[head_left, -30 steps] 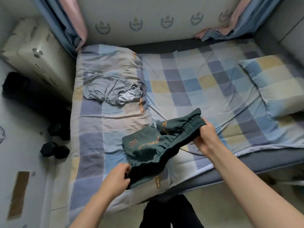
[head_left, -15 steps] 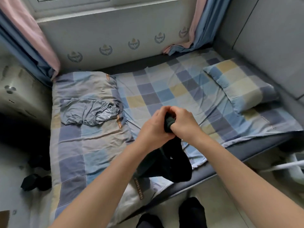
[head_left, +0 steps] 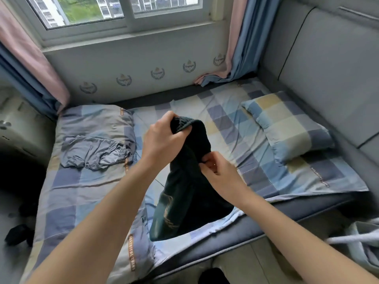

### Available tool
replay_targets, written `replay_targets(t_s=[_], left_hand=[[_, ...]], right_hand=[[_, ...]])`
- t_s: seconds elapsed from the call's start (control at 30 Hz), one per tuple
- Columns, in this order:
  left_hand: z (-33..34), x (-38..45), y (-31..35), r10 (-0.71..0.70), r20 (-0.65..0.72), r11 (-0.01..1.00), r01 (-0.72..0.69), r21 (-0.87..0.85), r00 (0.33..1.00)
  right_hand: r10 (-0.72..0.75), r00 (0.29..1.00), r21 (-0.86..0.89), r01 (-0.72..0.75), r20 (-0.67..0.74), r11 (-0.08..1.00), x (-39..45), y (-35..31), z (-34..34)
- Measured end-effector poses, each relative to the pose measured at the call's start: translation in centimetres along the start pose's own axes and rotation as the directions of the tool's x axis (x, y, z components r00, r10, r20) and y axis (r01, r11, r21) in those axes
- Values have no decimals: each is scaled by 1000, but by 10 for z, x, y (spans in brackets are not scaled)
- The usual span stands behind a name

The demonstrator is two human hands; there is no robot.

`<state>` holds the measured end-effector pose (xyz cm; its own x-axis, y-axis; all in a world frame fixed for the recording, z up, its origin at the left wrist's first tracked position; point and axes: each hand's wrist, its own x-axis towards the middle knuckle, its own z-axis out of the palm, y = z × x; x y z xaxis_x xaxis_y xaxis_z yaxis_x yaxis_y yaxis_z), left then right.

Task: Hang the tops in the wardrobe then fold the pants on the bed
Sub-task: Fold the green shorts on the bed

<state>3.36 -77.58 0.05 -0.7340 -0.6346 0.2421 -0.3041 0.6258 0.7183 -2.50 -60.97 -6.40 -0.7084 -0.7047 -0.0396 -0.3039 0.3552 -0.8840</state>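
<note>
Dark green pants [head_left: 184, 193] with a gold print hang in the air over the bed's near edge. My left hand [head_left: 164, 140] grips their elastic waistband at the top. Lower and to the right, my right hand [head_left: 217, 173] pinches the fabric's side edge. A second pair, grey pants [head_left: 92, 152], lies crumpled on the left part of the checked bed [head_left: 235, 128]. No wardrobe or tops are in view.
A checked pillow [head_left: 287, 128] lies at the right by a grey padded wall [head_left: 328, 68]. A folded checked quilt [head_left: 82, 191] covers the bed's left side. A window [head_left: 114, 9] with pink and blue curtains is behind. Dark dumbbells [head_left: 18, 234] sit on the floor at left.
The pants went from held spread across the bed to lifted and hanging. My hands came together at the waistband, then my right hand slid down the side. The view tilted up.
</note>
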Motion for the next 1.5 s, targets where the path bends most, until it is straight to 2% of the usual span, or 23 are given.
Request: replay_targets(t_s=[0.1, 0.13, 0.17, 0.2, 0.27, 0.3, 0.4, 0.5, 0.57, 0.63, 0.67, 0.73, 0.8, 0.87, 0.93, 1.0, 1.07, 1.2, 1.27, 1.3, 1.37, 1.43, 1.5], left_hand=[[-7, 11, 14, -77, -111, 992, 65, -107, 991], [-12, 15, 12, -119, -137, 983, 98, -155, 983], [-19, 18, 6, -168, -147, 967, 135, -215, 975], [-26, 20, -1, -230, -152, 946, 184, -267, 961], [-42, 22, -19, -341, -167, 902, 273, -334, 925], [-48, 20, -30, -370, -190, 898, 298, -324, 909], [-61, 11, -60, -336, -251, 942, 322, -96, 908], [-62, -3, -84, -274, -217, 959, 283, 14, 937], [-63, -13, -94, -133, -87, 983, 142, 112, 987], [-64, -23, -98, 75, 164, 980, -103, 169, 984], [-64, -29, -97, 162, 297, 961, -219, 169, 941], [-64, -38, -91, 262, 523, 901, -400, 170, 811], [-61, -42, -89, 271, 681, 831, -523, 191, 680], [-59, -40, -92, 208, 759, 780, -573, 251, 617], [-63, -37, -97, 86, 770, 804, -500, 322, 633], [-68, -34, -102, -57, 756, 865, -346, 364, 652], [-73, -36, -103, -155, 749, 907, -208, 367, 644], [-82, -47, -112, -171, 710, 973, 6, 229, 684], [-89, -52, -112, -200, 725, 979, 116, 165, 660], [-91, -53, -113, -221, 745, 975, 124, 185, 630], [-94, -52, -124, -268, 759, 933, -35, 357, 593], [-94, -49, -139, -322, 709, 806, -212, 553, 628], [-93, -47, -148, -318, 623, 723, -242, 647, 714]], right_hand=[[3, 983, 35, -10, 183, 999, -5, 14, -12], [-35, 972, -7, 37, 230, 999, -5, 19, -19], [-77, 959, -121, 114, 273, 986, -5, 24, -26], [-111, 939, -298, 214, 326, 930, -4, 30, -34], [-132, 900, -600, 381, 416, 703, 3, 43, -50], [-129, 881, -667, 434, 456, 606, 6, 48, -58], [-98, 828, -761, 548, 552, 346, 21, 51, -81], [-108, 823, -796, 567, 557, 210, 39, 46, -105], [-167, 816, -785, 579, 554, 220, 52, 43, -122], [-263, 794, -762, 604, 548, 236, 65, 43, -139], [-307, 785, -757, 611, 538, 233, 72, 45, -146], [-337, 779, -754, 613, 528, 235, 83, 48, -155], [-338, 755, -741, 641, 562, 199, 91, 50, -160], [-404, 687, -710, 694, 603, 121, 94, 51, -160], [-443, 631, -673, 735, 638, 78, 93, 52, -159], [-453, 606, -643, 761, 654, 90, 90, 55, -158], [-447, 590, -613, 782, 672, 112, 84, 56, -156], [-406, 591, -588, 795, 697, 150, 74, 58, -154], [-381, 611, -589, 786, 694, 188, 69, 59, -155], [-358, 630, -595, 774, 689, 217, 66, 59, -157], [-281, 681, -628, 733, 677, 263, 64, 58, -161], [-210, 729, -674, 683, 652, 281, 65, 56, -164], [-162, 759, -699, 646, 631, 306, 66, 53, -164]])
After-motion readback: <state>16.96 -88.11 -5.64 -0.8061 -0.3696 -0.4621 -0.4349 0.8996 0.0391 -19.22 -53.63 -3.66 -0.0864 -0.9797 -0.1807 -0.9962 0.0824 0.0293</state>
